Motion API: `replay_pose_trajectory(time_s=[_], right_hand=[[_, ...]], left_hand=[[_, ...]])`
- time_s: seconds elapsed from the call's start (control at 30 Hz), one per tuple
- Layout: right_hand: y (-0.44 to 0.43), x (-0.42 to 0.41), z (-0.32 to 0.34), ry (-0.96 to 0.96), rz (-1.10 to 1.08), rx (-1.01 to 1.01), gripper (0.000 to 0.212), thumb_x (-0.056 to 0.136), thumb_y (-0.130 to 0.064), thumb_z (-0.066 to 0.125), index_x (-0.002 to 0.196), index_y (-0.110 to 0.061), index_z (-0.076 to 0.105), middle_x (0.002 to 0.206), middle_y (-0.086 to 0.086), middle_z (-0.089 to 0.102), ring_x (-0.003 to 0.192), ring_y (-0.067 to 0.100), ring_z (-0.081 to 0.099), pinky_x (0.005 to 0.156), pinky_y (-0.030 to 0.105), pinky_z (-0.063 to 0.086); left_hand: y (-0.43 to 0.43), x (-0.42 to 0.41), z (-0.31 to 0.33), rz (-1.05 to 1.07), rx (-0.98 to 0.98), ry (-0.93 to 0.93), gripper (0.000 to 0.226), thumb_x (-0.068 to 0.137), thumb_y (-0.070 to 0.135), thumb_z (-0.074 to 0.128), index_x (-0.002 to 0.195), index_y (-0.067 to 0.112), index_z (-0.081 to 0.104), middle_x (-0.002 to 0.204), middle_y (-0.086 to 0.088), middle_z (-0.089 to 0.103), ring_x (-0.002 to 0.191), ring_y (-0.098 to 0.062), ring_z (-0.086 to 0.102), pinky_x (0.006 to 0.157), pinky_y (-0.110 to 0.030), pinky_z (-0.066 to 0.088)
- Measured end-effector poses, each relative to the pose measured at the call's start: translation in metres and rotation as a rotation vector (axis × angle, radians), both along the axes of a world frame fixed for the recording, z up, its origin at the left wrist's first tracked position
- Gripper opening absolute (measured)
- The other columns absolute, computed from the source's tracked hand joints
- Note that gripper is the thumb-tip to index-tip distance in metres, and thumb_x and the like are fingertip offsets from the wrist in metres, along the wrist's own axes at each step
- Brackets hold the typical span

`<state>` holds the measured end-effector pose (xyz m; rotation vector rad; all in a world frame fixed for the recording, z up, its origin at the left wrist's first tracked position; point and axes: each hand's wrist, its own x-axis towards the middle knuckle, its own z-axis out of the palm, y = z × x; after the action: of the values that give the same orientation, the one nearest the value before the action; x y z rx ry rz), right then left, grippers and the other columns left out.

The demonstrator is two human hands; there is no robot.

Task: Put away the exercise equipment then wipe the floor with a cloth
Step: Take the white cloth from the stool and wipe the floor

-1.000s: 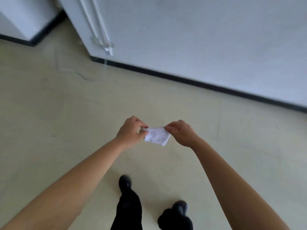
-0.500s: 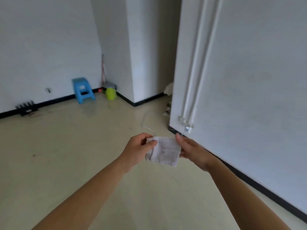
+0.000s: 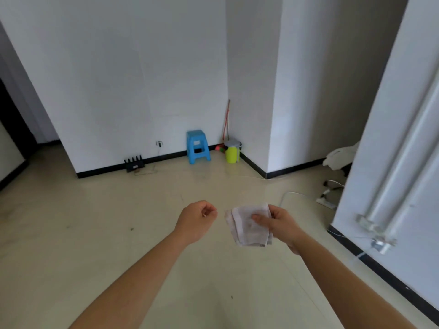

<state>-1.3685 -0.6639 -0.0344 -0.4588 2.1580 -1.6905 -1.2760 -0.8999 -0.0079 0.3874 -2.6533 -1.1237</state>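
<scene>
The cloth [image 3: 250, 225] is a small, pale, folded rag, held up in front of the person above the floor [image 3: 118, 233], not touching it. It hangs limp from the right hand [image 3: 280, 224], whose grip is closed on its right edge: the thumb lies across the front and the fingers are hidden behind. It looks light, soft and floppy, with a few grey marks, so it should bunch or unfold easily. For wiping, a flat palm pressed on the middle of the folded pad would likely hold it better than a pinch at the edge. The left hand [image 3: 196, 220] is just beside it, apart from the cloth, curled loosely with fingertips near the thumb and nothing in it.

Farther off, against the far wall, stand a blue stool [image 3: 197, 146], a yellow-green bin [image 3: 232, 153] and a broom [image 3: 225, 124] in the corner. A white cable [image 3: 292, 194] trails across the floor near the right wall. No exercise equipment is visible, so the wiping step seems at hand.
</scene>
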Motion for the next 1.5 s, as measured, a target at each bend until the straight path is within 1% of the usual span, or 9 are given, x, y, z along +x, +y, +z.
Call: replay_pose_trajectory(time_s=[0.1, 0.2, 0.3, 0.5, 0.6, 0.7, 0.9, 1.1, 1.5], right_hand=[[-0.055, -0.084, -0.022, 0.002, -0.043, 0.015, 0.008, 0.094, -0.018, 0.069, 0.099, -0.013, 0.072, 0.095, 0.007, 0.077, 0.088, 0.024, 0.073, 0.078, 0.038, 0.059], [-0.108, -0.175, -0.03, 0.007, -0.096, 0.023, 0.01, 0.093, -0.02, 0.068, 0.097, -0.011, 0.071, 0.095, 0.011, 0.075, 0.085, 0.023, 0.07, 0.08, 0.042, 0.058], [-0.154, -0.267, -0.012, 0.011, -0.13, 0.004, 0.016, 0.092, -0.023, 0.067, 0.096, -0.007, 0.069, 0.094, 0.014, 0.073, 0.082, 0.026, 0.066, 0.074, 0.039, 0.054], [-0.257, -0.414, 0.058, 0.06, -0.138, -0.097, 0.019, 0.095, -0.026, 0.064, 0.109, -0.015, 0.068, 0.104, 0.006, 0.073, 0.099, 0.026, 0.069, 0.09, 0.045, 0.056], [-0.315, -0.471, 0.072, 0.106, -0.108, -0.132, 0.018, 0.096, -0.024, 0.063, 0.111, -0.016, 0.069, 0.105, 0.003, 0.072, 0.099, 0.022, 0.068, 0.087, 0.04, 0.057], [-0.376, -0.532, 0.073, 0.128, -0.089, -0.158, 0.024, 0.097, -0.023, 0.061, 0.118, -0.013, 0.067, 0.106, 0.002, 0.071, 0.097, 0.02, 0.067, 0.083, 0.034, 0.056], [-0.5, -0.655, 0.075, 0.089, -0.129, -0.16, 0.023, 0.098, -0.026, 0.059, 0.118, -0.016, 0.065, 0.107, 0.001, 0.069, 0.101, 0.023, 0.066, 0.088, 0.042, 0.058], [-0.587, -0.774, 0.091, 0.084, -0.177, -0.142, 0.027, 0.099, -0.028, 0.058, 0.121, -0.014, 0.065, 0.107, 0.002, 0.07, 0.097, 0.02, 0.068, 0.074, 0.031, 0.057], [-0.746, -1.076, 0.031, -0.016, -0.255, -0.205, 0.028, 0.097, -0.024, 0.06, 0.123, -0.013, 0.065, 0.107, 0.005, 0.071, 0.095, 0.023, 0.069, 0.066, 0.031, 0.055]], left_hand=[[-0.059, -0.067, -0.015, 0.048, -0.238, -0.076, 0.012, 0.094, 0.036, 0.055, 0.098, 0.03, 0.064, 0.097, 0.012, 0.062, 0.092, -0.011, 0.061, 0.08, -0.026, 0.048], [-0.117, -0.148, -0.016, 0.111, -0.441, -0.114, 0.036, 0.098, 0.046, 0.044, 0.124, 0.026, 0.059, 0.119, 0.004, 0.058, 0.106, -0.016, 0.058, 0.091, -0.036, 0.049], [-0.166, -0.224, 0.007, 0.192, -0.574, -0.137, 0.047, 0.1, 0.048, 0.036, 0.138, 0.023, 0.049, 0.138, -0.002, 0.051, 0.12, -0.022, 0.052, 0.099, -0.042, 0.045], [-0.259, -0.348, 0.07, 0.301, -0.79, -0.011, 0.056, 0.101, 0.048, 0.029, 0.149, 0.02, 0.035, 0.157, -0.01, 0.032, 0.143, -0.029, 0.03, 0.112, -0.049, 0.032], [-0.308, -0.402, 0.073, 0.333, -0.887, 0.024, 0.058, 0.101, 0.048, 0.026, 0.151, 0.019, 0.032, 0.159, -0.015, 0.026, 0.144, -0.032, 0.027, 0.112, -0.051, 0.031], [-0.363, -0.461, 0.061, 0.35, -0.898, 0.021, 0.061, 0.101, 0.049, 0.022, 0.153, 0.018, 0.028, 0.161, -0.016, 0.019, 0.147, -0.033, 0.021, 0.114, -0.053, 0.027], [-0.488, -0.584, 0.054, 0.336, -0.879, 0.039, 0.062, 0.102, 0.05, 0.023, 0.154, 0.017, 0.025, 0.163, -0.015, 0.014, 0.149, -0.032, 0.017, 0.116, -0.053, 0.022], [-0.6, -0.722, 0.077, 0.335, -0.756, 0.041, 0.062, 0.102, 0.051, 0.02, 0.155, 0.019, 0.021, 0.164, -0.012, 0.011, 0.15, -0.03, 0.013, 0.118, -0.051, 0.019], [-0.765, -1.036, 0.023, 0.207, -0.784, -0.035, 0.06, 0.103, 0.049, 0.022, 0.155, 0.019, 0.021, 0.164, -0.012, 0.012, 0.149, -0.029, 0.015, 0.117, -0.052, 0.021]])
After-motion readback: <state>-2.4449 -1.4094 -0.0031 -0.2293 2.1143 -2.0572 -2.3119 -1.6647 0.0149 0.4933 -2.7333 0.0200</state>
